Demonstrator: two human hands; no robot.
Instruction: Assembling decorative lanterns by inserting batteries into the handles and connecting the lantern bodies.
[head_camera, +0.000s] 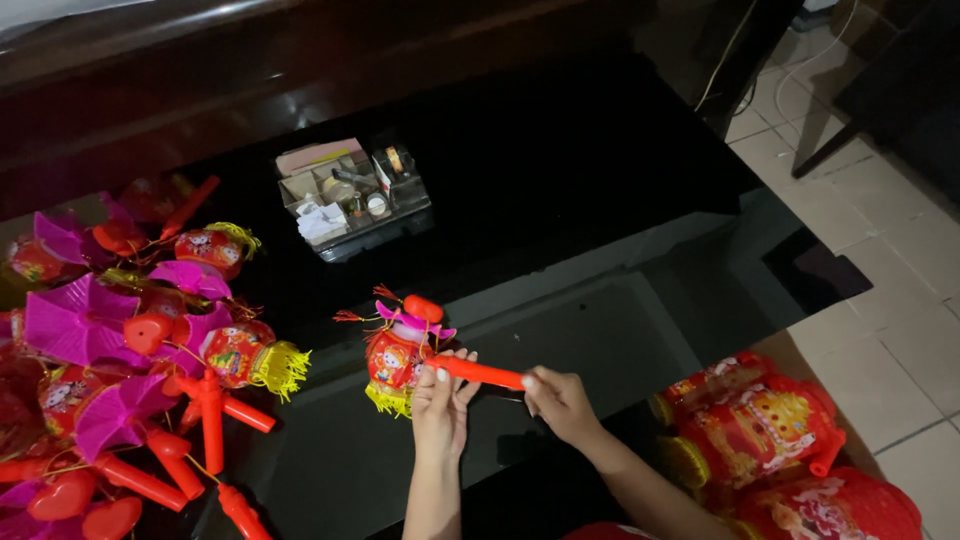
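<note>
One head view looks steeply down, near, onto a dark table (560, 150)

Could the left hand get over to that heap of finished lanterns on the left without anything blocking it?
Probably yes. The left hand rests against the small red lantern, and only bare dark tabletop lies between it and the lantern pile. It would first have to let go of the lantern and the orange stick.

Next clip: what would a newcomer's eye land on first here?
Probably the small red lantern with a yellow fringe at the centre of the dark glass table: the left hand is against it while the right hand holds the far end of its orange stick. Next, the bright heap of pink-and-red lanterns at the left, and larger red lanterns on the floor at lower right.
</note>
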